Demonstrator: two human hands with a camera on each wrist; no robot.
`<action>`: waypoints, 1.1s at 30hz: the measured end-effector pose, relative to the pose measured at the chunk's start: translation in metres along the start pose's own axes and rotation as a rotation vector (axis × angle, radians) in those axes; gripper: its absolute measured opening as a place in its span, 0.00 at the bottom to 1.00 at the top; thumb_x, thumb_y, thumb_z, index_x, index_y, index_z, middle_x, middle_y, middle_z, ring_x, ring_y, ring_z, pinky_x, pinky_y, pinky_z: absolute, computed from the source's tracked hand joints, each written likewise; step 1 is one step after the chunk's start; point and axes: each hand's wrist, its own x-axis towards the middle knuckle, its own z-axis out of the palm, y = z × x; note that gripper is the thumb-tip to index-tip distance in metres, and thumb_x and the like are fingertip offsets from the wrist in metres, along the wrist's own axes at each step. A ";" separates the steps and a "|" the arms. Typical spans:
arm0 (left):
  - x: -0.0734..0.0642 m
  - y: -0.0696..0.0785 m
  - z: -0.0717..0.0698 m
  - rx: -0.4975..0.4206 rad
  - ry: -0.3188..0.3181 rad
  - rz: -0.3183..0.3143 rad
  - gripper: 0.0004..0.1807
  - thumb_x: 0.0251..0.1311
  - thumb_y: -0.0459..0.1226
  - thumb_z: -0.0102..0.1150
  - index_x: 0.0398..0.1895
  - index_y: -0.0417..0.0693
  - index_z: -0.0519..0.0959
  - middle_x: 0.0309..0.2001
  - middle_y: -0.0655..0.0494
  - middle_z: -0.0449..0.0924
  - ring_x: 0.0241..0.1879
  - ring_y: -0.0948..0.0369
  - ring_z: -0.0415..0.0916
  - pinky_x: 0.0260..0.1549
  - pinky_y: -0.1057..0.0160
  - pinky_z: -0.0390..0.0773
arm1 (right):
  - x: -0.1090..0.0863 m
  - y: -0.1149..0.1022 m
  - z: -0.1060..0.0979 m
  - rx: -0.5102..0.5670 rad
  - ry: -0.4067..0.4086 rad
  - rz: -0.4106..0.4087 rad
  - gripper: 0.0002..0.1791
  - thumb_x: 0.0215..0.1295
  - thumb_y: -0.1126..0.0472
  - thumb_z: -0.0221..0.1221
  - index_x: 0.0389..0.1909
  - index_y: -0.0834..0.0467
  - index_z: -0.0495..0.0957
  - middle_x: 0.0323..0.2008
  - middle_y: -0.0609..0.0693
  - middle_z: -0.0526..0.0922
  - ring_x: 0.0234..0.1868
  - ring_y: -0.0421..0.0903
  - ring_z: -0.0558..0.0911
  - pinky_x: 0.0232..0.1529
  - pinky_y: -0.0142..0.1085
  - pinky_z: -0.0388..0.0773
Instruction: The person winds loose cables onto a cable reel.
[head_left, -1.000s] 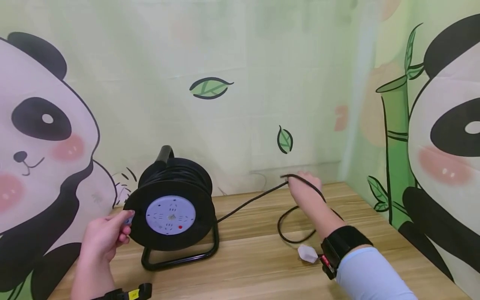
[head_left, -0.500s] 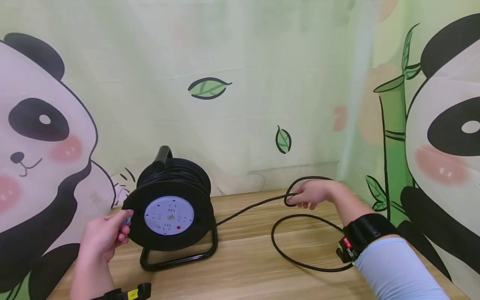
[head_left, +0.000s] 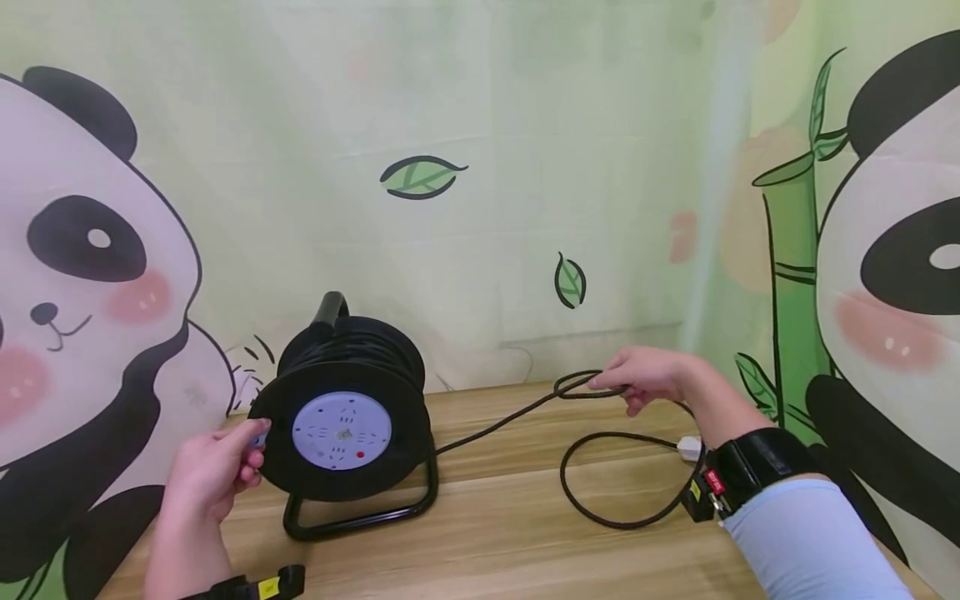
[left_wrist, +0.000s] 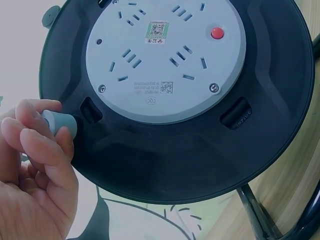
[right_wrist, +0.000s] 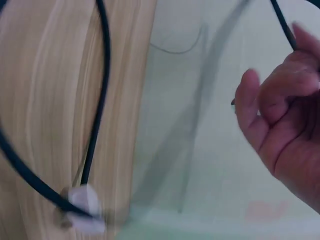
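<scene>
A black cable reel (head_left: 341, 486) with a pale round socket panel (head_left: 342, 431) and a red button (left_wrist: 217, 33) stands on the wooden table. My left hand (head_left: 202, 475) pinches the light blue crank knob (left_wrist: 64, 124) at the left side of its disc. From the wound drum, black cable (head_left: 525, 410) runs rightward to my right hand (head_left: 647, 377), whose fingers hold it above the table's back edge. Beyond the hand the loose cable forms a loop on the tabletop. Its white plug (head_left: 688, 449) lies under the right forearm and shows blurred in the right wrist view.
The tubular reel stand (head_left: 360, 527) rests on the table (head_left: 495, 533). A carry handle (head_left: 327, 317) rises at the reel's top. A printed panda curtain (head_left: 480, 233) hangs close behind the table and on its right side.
My right hand first turned and moved right along the cable, then lifted slightly. The cable loop shifted, and the plug moved right and back. My left hand and the reel look unchanged.
</scene>
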 end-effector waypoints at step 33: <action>0.001 0.001 -0.001 0.044 -0.016 -0.021 0.22 0.58 0.51 0.64 0.33 0.38 0.79 0.16 0.57 0.73 0.13 0.64 0.69 0.22 0.67 0.79 | -0.004 0.023 -0.014 -0.215 0.401 -0.116 0.14 0.61 0.54 0.64 0.30 0.61 0.76 0.29 0.50 0.72 0.25 0.45 0.67 0.29 0.39 0.66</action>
